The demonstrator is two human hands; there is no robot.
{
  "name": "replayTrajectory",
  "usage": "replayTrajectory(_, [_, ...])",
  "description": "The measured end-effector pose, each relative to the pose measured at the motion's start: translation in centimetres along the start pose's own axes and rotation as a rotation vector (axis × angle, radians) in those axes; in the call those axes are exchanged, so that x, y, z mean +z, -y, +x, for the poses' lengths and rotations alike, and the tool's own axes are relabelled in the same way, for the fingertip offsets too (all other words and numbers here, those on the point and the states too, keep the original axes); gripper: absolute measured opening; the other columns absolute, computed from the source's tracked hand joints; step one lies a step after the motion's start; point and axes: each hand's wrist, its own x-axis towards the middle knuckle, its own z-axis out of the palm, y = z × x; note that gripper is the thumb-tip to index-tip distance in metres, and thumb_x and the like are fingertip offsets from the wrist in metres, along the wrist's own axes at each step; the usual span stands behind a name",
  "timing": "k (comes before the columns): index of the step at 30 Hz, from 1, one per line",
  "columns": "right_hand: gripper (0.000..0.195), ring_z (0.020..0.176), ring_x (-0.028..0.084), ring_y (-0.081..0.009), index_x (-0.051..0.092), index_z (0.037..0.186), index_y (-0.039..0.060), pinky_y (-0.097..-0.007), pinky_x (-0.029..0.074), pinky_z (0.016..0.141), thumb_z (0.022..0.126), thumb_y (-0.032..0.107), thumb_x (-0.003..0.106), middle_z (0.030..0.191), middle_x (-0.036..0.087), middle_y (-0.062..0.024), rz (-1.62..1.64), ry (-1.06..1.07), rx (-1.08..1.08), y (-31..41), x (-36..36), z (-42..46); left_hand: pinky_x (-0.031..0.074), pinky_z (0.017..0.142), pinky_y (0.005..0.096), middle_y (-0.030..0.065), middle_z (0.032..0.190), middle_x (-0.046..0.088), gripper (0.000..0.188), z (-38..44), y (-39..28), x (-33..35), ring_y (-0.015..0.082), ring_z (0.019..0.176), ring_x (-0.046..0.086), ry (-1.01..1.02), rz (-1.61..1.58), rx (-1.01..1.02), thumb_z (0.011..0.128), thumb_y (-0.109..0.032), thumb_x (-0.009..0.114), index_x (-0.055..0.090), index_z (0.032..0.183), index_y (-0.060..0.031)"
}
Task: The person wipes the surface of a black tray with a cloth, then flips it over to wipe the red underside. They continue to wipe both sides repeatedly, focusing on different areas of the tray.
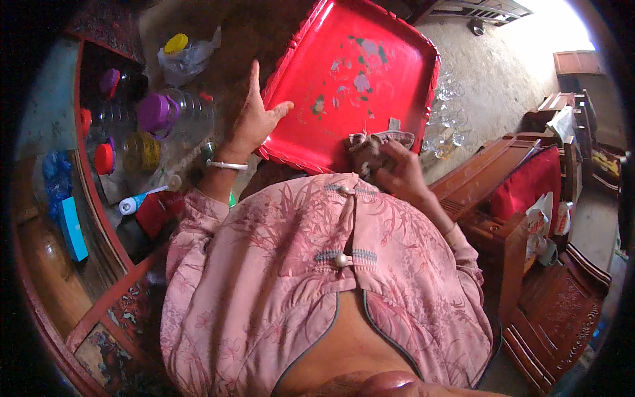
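A red rectangular tray (342, 144) with a scalloped rim and a worn flower print is tilted up before me. My left hand (253, 121) grips its left rim, thumb over the edge and index finger stretched out along the side; the other fingers are hidden. In my right hand (402, 171) is a crumpled greyish-brown cloth (366, 149), pressed against the tray's near right corner. A white bangle (227, 165) circles my left wrist.
On the left are clear plastic jars with purple (154, 113) and red lids (103, 159), a plastic bag (183, 64) and a toothpaste tube (130, 204). Several drinking glasses (449, 116) stand on the floor beyond the tray's right side. Carved wooden furniture (560, 307) lines the right.
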Motion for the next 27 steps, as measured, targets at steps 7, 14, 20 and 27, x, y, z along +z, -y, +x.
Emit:
replayTrajectory(7, [0.025,0.077,0.062,-0.0120,0.069,0.113,0.0049,-0.0299,0.051,0.067,0.098,0.023,0.061,0.093,0.069,-0.0035,0.271,-0.615,0.017,-0.1,-9.5,12.8,0.044,0.111,0.0393,0.0213,0.142,0.057,0.089,-1.2,0.3,2.0,0.0279,0.128,0.057,0.225,-0.341,-0.304,0.080,-0.017,0.085,0.037,0.152,0.0022])
replayTrajectory(14, [0.050,0.114,0.063,-0.0399,0.074,0.117,0.0192,-0.0509,0.050,0.097,0.087,0.058,0.065,0.125,0.065,-0.0215,-0.819,-0.429,-0.283,-11.1,-9.0,23.7,0.052,0.097,0.0476,0.0364,0.126,0.060,0.093,-3.6,-3.4,1.7,0.0468,0.117,0.062,0.188,-0.039,-0.212,0.082,-0.027,0.083,0.032,0.154,0.0038])
replayTrajectory(20, [0.053,0.113,0.064,-0.0400,0.072,0.118,0.0173,-0.0518,0.050,0.097,0.086,0.057,0.057,0.126,0.065,-0.0209,-0.743,-0.474,-0.046,-7.2,-8.4,28.9,0.047,0.107,0.0448,0.0368,0.136,0.055,0.089,-4.2,-2.6,0.9,0.0440,0.127,0.058,0.250,-0.244,-0.339,0.088,-0.016,0.077,0.024,0.156,0.0071])
replayTrajectory(27, [0.068,0.123,0.058,-0.0408,0.066,0.124,0.0086,-0.0553,0.045,0.103,0.080,0.061,0.061,0.129,0.060,-0.0210,-0.647,-0.653,-0.014,-1.7,-2.9,34.2,0.054,0.091,0.0473,0.0381,0.123,0.060,0.087,-4.6,-1.8,0.0,0.0515,0.111,0.063,0.056,-0.099,-0.051,0.089,-0.004,0.072,0.018,0.157,0.0049])
